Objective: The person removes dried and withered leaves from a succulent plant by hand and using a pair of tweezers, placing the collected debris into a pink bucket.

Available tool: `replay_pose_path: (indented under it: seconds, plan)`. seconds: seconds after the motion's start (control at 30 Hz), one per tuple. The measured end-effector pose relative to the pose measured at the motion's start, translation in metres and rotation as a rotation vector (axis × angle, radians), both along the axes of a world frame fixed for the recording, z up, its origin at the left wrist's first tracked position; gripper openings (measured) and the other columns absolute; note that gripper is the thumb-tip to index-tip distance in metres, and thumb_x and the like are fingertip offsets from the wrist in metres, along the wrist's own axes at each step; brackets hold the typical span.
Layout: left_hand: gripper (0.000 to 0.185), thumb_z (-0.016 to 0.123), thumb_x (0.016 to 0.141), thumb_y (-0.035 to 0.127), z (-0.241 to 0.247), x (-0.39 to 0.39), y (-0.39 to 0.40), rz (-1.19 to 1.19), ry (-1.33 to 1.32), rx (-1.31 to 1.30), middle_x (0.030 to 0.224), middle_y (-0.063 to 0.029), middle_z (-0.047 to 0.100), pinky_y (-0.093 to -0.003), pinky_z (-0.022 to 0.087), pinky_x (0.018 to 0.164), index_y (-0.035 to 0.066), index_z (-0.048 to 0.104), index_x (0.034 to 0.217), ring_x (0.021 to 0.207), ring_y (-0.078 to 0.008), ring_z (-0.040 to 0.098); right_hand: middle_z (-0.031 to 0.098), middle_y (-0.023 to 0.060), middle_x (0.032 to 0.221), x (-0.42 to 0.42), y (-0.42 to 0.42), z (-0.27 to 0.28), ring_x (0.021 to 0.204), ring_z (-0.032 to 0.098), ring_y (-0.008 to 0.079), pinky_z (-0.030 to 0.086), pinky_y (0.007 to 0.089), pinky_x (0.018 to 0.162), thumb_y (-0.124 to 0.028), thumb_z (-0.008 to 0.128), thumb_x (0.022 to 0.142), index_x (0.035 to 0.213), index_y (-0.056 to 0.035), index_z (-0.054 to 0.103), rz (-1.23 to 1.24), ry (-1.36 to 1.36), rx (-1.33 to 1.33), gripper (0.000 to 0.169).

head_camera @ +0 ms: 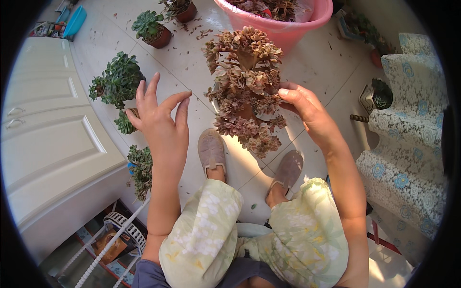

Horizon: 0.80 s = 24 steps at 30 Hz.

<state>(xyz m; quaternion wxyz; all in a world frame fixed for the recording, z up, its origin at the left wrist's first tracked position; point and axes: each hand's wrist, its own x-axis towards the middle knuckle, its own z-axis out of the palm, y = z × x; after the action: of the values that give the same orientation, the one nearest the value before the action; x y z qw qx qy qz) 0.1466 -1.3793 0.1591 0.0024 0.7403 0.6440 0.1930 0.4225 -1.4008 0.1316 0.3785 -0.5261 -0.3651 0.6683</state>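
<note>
A branching succulent plant [248, 77] with brownish-pink, dry-looking rosettes stands on the tiled floor before me, between my slippers and a pink tub. A sliver of its pale pot [216, 99] shows at the left; the rest is hidden by leaves. At the plant's right edge, my right hand [304, 104] pinches an outer rosette between thumb and fingers. My left hand [162, 108] hovers left of the plant, apart from it. Its thumb and index tips are close together, the other fingers spread, and nothing held is visible.
The pink tub [277, 27] holds dried plant matter. Potted green succulents [122, 79] line the left, beside white cabinets [65, 126]. A lace cloth [399, 172] hangs at the right near a small cactus-like pot plant [381, 94]. My slippers [212, 151] flank the plant's near side.
</note>
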Motion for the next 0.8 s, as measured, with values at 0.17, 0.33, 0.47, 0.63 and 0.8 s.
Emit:
replay_pose_path:
  seconds: [0.17,0.33,0.47,0.63,0.8]
  plan:
    - [0.014,0.08,0.084,0.027,-0.01,0.003,-0.002,-0.025,-0.079,-0.019,0.145,-0.0115,0.054,-0.0744,0.007,0.114,0.015,0.073,0.082,0.145,-0.038,0.037,0.065,0.0085,0.127,-0.008,0.006,-0.001,0.119,0.057,0.017,0.039,0.035,0.11,-0.035,0.065,0.093,0.131,0.0017,0.061,0.048,-0.061,-0.015,0.053]
    - [0.017,0.079,0.085,0.027,-0.007,0.008,-0.004,-0.037,-0.16,-0.016,0.143,-0.0113,0.055,-0.0743,0.009,0.113,0.014,0.07,0.081,0.143,-0.0383,0.039,0.068,0.0072,0.12,-0.012,0.009,-0.009,0.112,0.06,0.0156,0.042,0.0328,0.105,-0.032,0.065,0.092,0.126,0.0017,0.064,-0.007,0.029,-0.039,0.048]
    - [0.011,0.077,0.086,0.023,-0.01,0.008,-0.004,-0.022,-0.248,-0.042,0.143,-0.0117,0.055,-0.0733,0.011,0.114,0.014,0.071,0.088,0.143,-0.0377,0.04,0.068,0.0062,0.113,-0.015,0.007,-0.008,0.106,0.059,0.0152,0.042,0.0329,0.102,-0.03,0.065,0.091,0.119,0.0007,0.066,-0.083,0.091,-0.098,0.042]
    - [0.015,0.076,0.086,0.015,-0.007,0.011,-0.005,-0.071,-0.295,0.022,0.144,-0.0121,0.057,-0.0595,0.02,0.116,0.015,0.074,0.101,0.137,-0.0355,0.048,0.066,0.0023,0.109,-0.013,0.008,-0.006,0.103,0.059,0.0126,0.044,0.0314,0.099,-0.031,0.065,0.091,0.114,-0.004,0.067,-0.089,0.094,-0.147,0.035]
    - [0.008,0.081,0.079,0.019,-0.001,0.034,-0.005,-0.382,-0.315,0.176,0.148,-0.0095,0.054,-0.07,0.008,0.116,0.019,0.076,0.086,0.144,-0.0368,0.042,0.063,-0.0011,0.108,-0.003,0.004,-0.022,0.102,0.059,0.0103,0.045,0.0297,0.099,-0.032,0.063,0.094,0.11,-0.0095,0.065,-0.15,0.191,-0.169,0.028]
